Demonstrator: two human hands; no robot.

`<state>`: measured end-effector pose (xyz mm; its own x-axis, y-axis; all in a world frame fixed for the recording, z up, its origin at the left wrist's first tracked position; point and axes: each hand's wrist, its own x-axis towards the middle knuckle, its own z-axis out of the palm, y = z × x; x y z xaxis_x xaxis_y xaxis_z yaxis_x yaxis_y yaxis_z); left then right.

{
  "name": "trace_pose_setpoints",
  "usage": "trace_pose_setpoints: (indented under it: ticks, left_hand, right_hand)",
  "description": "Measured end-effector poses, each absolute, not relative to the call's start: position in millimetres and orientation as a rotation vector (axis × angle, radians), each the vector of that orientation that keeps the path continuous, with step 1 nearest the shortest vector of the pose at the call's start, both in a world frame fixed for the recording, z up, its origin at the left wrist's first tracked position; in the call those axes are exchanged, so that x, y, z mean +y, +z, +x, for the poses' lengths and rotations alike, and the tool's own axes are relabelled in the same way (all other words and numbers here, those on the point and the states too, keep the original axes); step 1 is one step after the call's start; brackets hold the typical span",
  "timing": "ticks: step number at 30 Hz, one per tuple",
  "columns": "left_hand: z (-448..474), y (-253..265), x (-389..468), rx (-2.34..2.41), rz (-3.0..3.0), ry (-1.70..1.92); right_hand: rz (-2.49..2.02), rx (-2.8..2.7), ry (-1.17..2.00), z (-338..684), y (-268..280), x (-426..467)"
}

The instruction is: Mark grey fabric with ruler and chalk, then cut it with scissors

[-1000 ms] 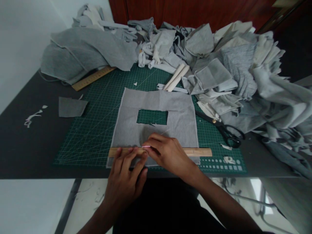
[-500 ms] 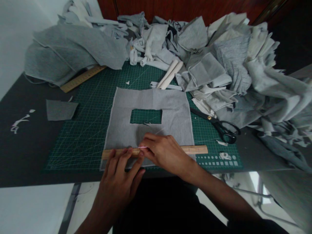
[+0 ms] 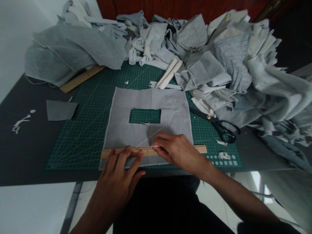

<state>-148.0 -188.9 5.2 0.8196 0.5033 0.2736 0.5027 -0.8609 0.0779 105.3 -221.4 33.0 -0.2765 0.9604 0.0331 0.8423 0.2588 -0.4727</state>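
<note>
A grey fabric piece lies flat, with a rectangular opening cut in its middle. Across its near part rests a wooden ruler. My left hand presses the ruler down with spread fingertips. In my right hand, pinched at the ruler's upper edge, is a thin pink marking pen; the fingers hide most of it. A faint pale line runs diagonally over the fabric beside that hand.
Under the fabric is a green cutting mat. Black scissors lie to the right. Piled grey cloth lines the back and right. Another wooden ruler and a small grey scrap are at left.
My right hand has slid to the right along the ruler with the pen. My left hand stays on the ruler in nearly the same place.
</note>
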Motion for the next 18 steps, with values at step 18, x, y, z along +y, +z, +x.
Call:
trace_pose_setpoints:
  ticks: [18]
  left_hand:
    - [-147.2, 11.1, -186.0, 0.864, 2.887, 0.388]
  right_hand:
    - [-1.764, -2.201, 0.569, 171.9, 42.8, -264.5]
